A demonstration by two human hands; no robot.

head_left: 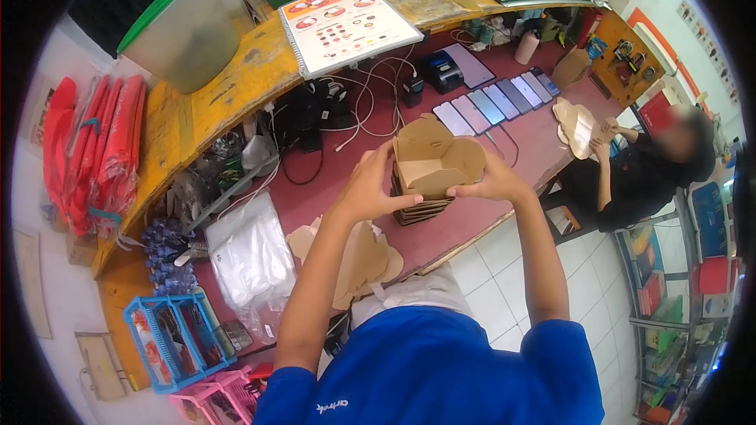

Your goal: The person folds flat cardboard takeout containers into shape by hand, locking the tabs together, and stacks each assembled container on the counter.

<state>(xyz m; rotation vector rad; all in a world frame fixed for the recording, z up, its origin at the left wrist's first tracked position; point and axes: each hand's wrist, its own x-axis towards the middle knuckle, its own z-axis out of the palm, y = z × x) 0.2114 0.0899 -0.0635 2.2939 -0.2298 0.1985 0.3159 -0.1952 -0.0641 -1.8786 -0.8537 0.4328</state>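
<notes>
A brown cardboard food box [433,165] with raised flaps sits between my two hands, on top of a stack of similar boxes [423,211]. My left hand [373,183] grips the box's left side, thumb along the near edge. At the right flap, my right hand [496,179] is closed on the box with its thumb at the front corner. Flat unfolded cardboard blanks [358,256] lie by my left forearm, partly hidden by it.
Several phones [496,102] lie in a row beyond the box. Cables [366,110] trail behind it. Plastic bags [250,252] and a blue basket [177,338] are at left. At right, a co-worker [654,165] handles another cardboard blank [576,127].
</notes>
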